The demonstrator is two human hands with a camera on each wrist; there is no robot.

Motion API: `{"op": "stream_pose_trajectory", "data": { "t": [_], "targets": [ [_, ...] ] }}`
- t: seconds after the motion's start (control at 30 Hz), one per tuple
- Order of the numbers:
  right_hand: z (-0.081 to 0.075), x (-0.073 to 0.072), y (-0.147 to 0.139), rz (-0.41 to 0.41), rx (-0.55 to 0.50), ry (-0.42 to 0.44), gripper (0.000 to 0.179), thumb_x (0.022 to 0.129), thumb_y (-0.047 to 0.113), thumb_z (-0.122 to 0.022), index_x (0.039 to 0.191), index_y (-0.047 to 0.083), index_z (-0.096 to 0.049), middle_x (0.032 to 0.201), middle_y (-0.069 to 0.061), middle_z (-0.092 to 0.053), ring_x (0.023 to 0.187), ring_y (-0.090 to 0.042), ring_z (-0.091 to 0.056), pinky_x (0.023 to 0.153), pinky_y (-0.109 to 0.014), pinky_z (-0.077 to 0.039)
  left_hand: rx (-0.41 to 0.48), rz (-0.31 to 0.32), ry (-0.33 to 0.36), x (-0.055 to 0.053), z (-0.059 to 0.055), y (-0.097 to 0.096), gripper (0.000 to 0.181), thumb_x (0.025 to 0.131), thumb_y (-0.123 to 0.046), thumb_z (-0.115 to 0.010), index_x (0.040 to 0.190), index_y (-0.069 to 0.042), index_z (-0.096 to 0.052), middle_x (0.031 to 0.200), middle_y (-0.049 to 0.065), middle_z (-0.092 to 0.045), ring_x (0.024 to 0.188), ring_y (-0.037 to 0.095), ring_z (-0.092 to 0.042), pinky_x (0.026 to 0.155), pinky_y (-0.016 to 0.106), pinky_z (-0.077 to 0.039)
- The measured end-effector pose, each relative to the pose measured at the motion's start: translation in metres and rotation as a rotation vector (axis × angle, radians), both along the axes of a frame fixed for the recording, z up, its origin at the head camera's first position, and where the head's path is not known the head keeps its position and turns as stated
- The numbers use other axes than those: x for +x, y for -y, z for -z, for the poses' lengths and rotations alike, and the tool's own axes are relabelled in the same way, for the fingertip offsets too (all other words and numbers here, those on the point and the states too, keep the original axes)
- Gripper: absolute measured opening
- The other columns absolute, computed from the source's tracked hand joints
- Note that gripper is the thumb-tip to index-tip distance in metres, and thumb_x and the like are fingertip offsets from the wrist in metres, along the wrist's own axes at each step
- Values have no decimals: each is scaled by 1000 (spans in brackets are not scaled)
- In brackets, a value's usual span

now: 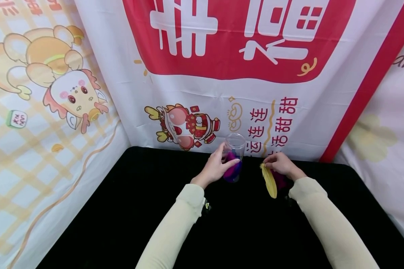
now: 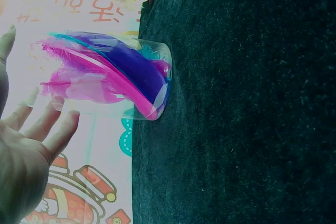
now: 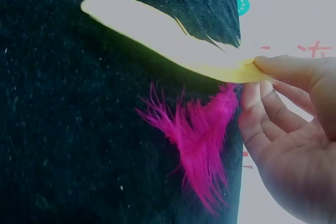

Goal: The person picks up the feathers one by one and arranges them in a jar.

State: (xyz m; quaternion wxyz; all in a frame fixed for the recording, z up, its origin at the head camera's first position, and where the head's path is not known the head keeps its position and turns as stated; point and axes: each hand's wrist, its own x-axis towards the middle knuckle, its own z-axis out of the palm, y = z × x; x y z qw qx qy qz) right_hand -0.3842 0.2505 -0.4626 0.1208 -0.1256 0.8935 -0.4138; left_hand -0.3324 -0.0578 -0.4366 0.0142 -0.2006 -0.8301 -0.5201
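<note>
A tall clear glass stands upright near the table's back edge. Inside it lean several feathers in pink, purple-blue and turquoise. My left hand is around the glass from the left, its thumb across the near side; in the left wrist view the fingers lie along the glass. To the right, my right hand pinches a yellow feather by its quill end, between thumb and fingertips. Beneath that feather a magenta feather lies on the black cloth, partly hidden by the hand in the head view.
A black cloth covers the table. Right behind its back edge hangs a white and red printed backdrop, with another printed sheet along the left side and a pale one at the right.
</note>
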Motion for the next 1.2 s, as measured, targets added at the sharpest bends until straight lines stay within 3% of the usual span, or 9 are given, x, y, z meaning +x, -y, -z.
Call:
{"op": "stream_pose_trajectory", "data": {
  "t": [0.2,0.37,0.67,0.8,1.0,1.2],
  "targets": [
    [-1,4,-6,-1,-67,16,24,100,2,-61,117,-11,-69,108,-22,-72,86,-22,-65,70,-31,-57,-3,-6,-30,-1,1,0,65,96,-42,-72,149,-23,-40,143,8,-54,131,31,-58,108,42,-50],
    [-2,9,-7,-2,-121,51,24,101,6,-62,118,-11,-68,111,-22,-71,93,-24,-67,76,-33,-58,-9,-16,-13,1,1,1,69,95,-44,-73,152,-26,-37,142,4,-54,131,29,-58,108,40,-49],
    [-2,16,-7,-10,-190,116,25,102,11,-63,116,-10,-66,111,-20,-70,101,-33,-68,81,-39,-57,-1,-11,3,0,3,1,66,97,-38,-72,152,-24,-37,144,8,-53,132,30,-57,109,41,-49],
    [-1,18,-5,-5,-240,135,25,103,8,-60,115,-13,-63,110,-18,-69,98,-26,-68,86,-41,-59,1,-7,0,-1,4,2,68,97,-41,-72,152,-24,-37,144,9,-53,132,29,-57,109,40,-48],
    [0,20,-2,14,-434,247,24,105,1,-50,120,-18,-51,111,-21,-70,97,-20,-71,99,-49,-55,3,-7,-7,-1,5,2,68,96,-43,-73,151,-23,-38,144,9,-54,132,30,-57,109,41,-49],
    [3,20,-4,53,-482,307,29,106,2,-45,129,-15,-47,114,-17,-67,97,-20,-70,92,-41,-59,4,-8,-11,1,2,0,68,96,-42,-73,151,-25,-38,143,8,-54,132,30,-57,109,41,-49]
  ]
}}
